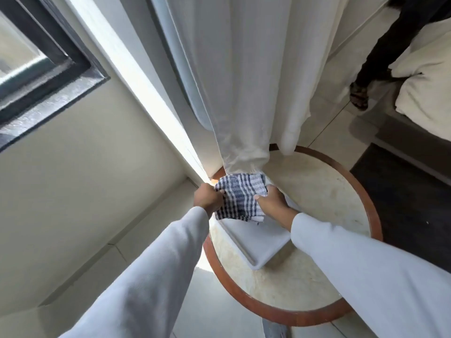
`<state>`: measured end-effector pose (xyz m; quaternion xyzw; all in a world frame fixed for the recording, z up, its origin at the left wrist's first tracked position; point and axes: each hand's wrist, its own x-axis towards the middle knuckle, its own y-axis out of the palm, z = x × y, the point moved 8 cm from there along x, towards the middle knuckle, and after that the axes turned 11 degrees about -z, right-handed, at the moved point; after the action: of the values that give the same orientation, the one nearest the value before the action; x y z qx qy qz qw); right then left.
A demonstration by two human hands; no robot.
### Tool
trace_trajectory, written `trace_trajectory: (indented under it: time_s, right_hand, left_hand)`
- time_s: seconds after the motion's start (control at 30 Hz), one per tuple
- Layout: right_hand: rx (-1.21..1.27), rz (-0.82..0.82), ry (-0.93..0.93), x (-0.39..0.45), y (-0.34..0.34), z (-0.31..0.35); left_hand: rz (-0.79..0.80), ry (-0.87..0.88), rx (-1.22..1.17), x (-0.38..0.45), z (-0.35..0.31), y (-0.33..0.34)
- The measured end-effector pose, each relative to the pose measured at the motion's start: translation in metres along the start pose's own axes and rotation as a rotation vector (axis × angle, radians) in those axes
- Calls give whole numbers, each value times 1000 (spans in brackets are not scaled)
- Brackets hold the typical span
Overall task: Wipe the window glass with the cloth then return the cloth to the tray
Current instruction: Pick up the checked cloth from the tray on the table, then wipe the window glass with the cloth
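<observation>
Gripping the checked cloth (240, 197) at opposite sides, both hands hold it over the far end of the white tray (258, 242). The left hand (207, 198) is closed on the cloth's left edge with its fingers curled under. The right hand (273, 200) pinches the right edge, thumb on top. The cloth looks folded into a rough square, its near edge drooping onto or just above the tray floor; whether it rests there cannot be told.

The tray sits on a round marble-topped table (317, 191) with a wooden rim, toward the table's left edge and angled so that one corner points to the near rim. Apart from the cloth the tray shows nothing in it, though its far end is hidden beneath the cloth and hands. A pale curtain (244, 93) hangs down to the table's far edge, just behind the cloth. The dark-framed window (48, 69) is up at the left, well apart from the hands.

The cloth is light, soft and limp, so it will sag and unfold wherever it is not supported. A grip on two edges, as here, should keep the folds together. It is neither slippery nor fragile, and bunching it in one hand would serve for wiping.
</observation>
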<state>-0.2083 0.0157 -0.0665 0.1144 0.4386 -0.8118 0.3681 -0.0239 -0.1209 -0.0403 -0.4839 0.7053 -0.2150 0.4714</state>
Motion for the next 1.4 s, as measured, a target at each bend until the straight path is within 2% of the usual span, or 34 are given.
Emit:
trace_trajectory:
  time_s: [0.13, 0.3, 0.57, 0.8, 1.07, 1.2, 1.3, 1.4]
  right_hand:
    - [98, 44, -128, -46, -41, 82]
    - [142, 118, -330, -127, -98, 220]
    - [335, 315, -606, -284, -175, 436]
    - [600, 576, -776, -406, -188, 580]
    - [769, 658, -926, -521, -149, 703]
    - [785, 865, -906, -567, -102, 748]
    - [787, 1142, -802, -599, -50, 775]
    - [840, 1199, -621, -611, -4, 792]
  left_hand:
    - [21, 0, -90, -20, -22, -94]
    - [22, 33, -268, -69, -49, -255]
    - [-183, 197, -673, -183, -78, -521]
    - [-420, 325, -869, -256, -54, -691]
    - [-694, 468, -1083, -284, -5, -829]
    - [-832, 616, -1118, -279, 18, -884]
    - [-907, 695, -1082, -266, 32, -914]
    - [-960, 723, -1018, -249, 52, -941]
